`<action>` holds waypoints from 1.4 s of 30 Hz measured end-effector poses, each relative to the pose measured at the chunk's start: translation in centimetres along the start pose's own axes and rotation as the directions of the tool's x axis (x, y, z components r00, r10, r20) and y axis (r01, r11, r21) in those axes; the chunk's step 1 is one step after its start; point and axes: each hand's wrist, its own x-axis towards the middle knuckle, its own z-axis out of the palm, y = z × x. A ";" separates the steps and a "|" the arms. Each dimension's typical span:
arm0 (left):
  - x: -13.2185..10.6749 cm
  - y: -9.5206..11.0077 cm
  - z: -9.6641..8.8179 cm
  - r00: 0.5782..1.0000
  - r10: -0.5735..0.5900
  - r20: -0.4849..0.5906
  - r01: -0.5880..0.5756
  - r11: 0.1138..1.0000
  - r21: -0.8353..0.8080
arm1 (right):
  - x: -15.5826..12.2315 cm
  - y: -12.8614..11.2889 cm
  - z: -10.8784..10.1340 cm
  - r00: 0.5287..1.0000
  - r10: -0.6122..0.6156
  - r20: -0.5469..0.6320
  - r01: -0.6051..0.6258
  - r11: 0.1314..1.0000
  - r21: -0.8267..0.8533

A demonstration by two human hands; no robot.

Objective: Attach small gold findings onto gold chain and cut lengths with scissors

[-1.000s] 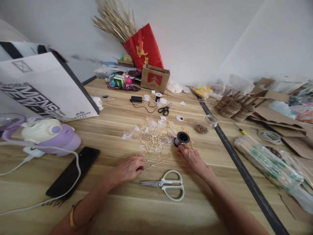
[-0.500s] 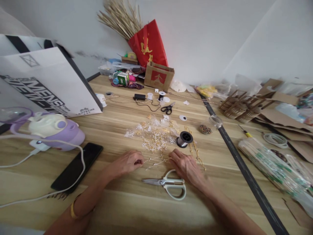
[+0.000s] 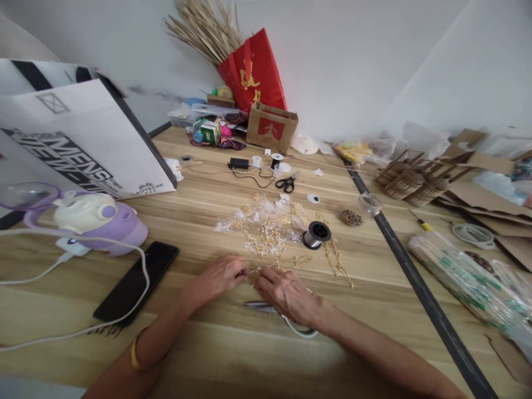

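My left hand (image 3: 228, 272) is closed, with its fingertips pinched on the end of a thin gold beaded chain (image 3: 297, 261). The chain runs rightward over the wood, passing just beyond my right hand (image 3: 286, 292). That hand has come close to the left, fingers pressed together on a chain strand; its fingertips are partly hidden. Beneath the right hand lie white-handled scissors (image 3: 260, 306), their handles mostly covered. Ahead is a loose heap of gold and clear beads (image 3: 268, 235). A spool of silver wire (image 3: 316, 235) stands beside it, and another gold chain (image 3: 338, 263) lies to the right.
A black phone (image 3: 137, 282) and a purple cup (image 3: 106, 224) with a white cable are at left, below a large white bag (image 3: 83, 138). Black scissors (image 3: 286, 183) lie farther back. Long plastic-wrapped packs (image 3: 461, 282) are at right, past a dark strip (image 3: 409, 271).
My right hand has moved left, next to the left hand, and now covers much of the white-handled scissors. The chain's right part now lies uncovered on the table. My left hand stays nearly still.
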 end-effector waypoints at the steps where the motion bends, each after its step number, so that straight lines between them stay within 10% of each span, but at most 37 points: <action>1: 0.0 0.1 0.0 1.000 -0.005 -0.005 0.005 1.000 0.001 | 0.3 -0.1 0.1 1.000 0.002 -0.008 -0.002 1.000 0.001; 20: 0.3 0.4 -0.2 1.000 -0.025 0.006 0.025 0.999 -0.023 | 0.2 0.4 3.9 0.992 -0.020 -0.127 0.028 0.997 0.067; 42: 0.3 1.2 0.3 0.998 0.047 0.047 -0.046 0.998 -0.031 | 0.3 0.5 3.4 0.987 0.004 -0.161 0.028 0.981 0.194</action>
